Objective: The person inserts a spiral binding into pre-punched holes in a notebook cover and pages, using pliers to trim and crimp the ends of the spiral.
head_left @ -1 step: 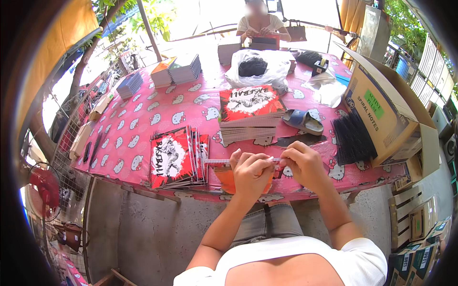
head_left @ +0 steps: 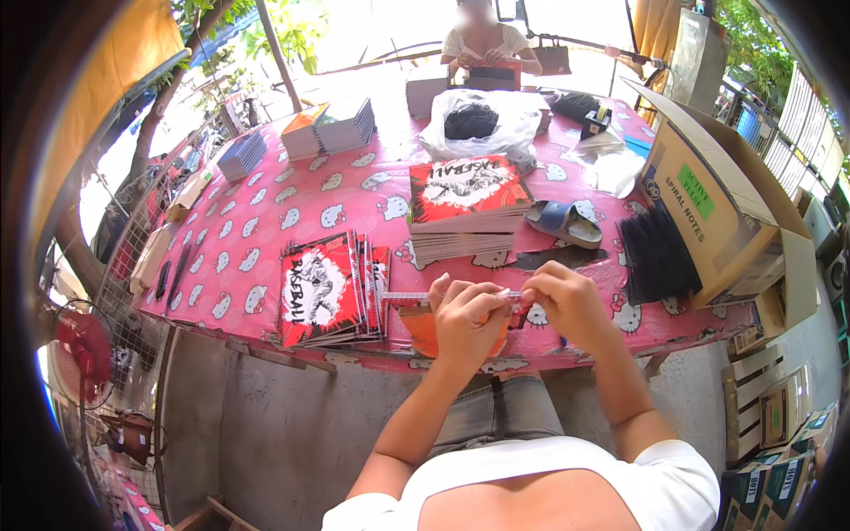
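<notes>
Close to the table's near edge, my left hand (head_left: 469, 320) is closed around a notebook (head_left: 405, 297), seen almost edge-on with a row of small holes or coils along its pale upper edge. My right hand (head_left: 574, 305) pinches at the right end of that edge, fingertips close to the left hand's; what lies between them is too small to make out. An orange cover (head_left: 419, 329) shows below the edge, partly hidden by my left hand. Left of it lies a fanned pile of red baseball-cover notebooks (head_left: 314, 288). Beyond my hands stands a taller stack of similar notebooks (head_left: 469, 199).
Black plastic coils (head_left: 657, 257) lie beside an open cardboard box (head_left: 708, 199) at right. A blue slipper (head_left: 567, 223) sits near the stack. Further back are a white plastic bag (head_left: 434, 133) and notebook stacks (head_left: 345, 128). Another person (head_left: 482, 44) works at the far side.
</notes>
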Action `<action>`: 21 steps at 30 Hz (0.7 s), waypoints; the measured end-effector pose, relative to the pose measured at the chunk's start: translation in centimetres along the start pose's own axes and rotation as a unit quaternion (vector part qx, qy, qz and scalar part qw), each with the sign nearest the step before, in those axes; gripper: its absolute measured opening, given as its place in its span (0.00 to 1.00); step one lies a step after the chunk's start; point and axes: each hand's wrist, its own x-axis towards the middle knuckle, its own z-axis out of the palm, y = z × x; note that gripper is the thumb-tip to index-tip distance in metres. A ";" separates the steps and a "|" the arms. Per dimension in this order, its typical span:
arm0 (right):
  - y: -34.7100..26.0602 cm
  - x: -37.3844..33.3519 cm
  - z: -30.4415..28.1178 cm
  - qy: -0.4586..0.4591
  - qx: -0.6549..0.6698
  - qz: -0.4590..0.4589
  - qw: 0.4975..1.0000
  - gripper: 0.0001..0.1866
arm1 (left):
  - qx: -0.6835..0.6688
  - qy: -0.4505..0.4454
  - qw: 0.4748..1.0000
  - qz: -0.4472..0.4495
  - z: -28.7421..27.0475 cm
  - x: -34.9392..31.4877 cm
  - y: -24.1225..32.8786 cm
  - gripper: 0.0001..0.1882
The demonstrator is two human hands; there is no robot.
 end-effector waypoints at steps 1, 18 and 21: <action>-0.2 0.2 -0.4 -0.013 0.003 0.027 1.000 0.08 | 0.001 0.001 1.000 0.005 0.1 0.0 0.1 0.04; 16.0 6.3 -4.9 -0.163 -0.276 0.253 0.913 0.25 | -0.046 -0.048 0.997 0.037 -1.1 0.3 1.0 0.11; 20.9 2.9 -1.0 -0.247 -0.326 0.252 0.877 0.27 | -0.027 -0.065 0.997 0.020 -1.4 0.4 0.7 0.15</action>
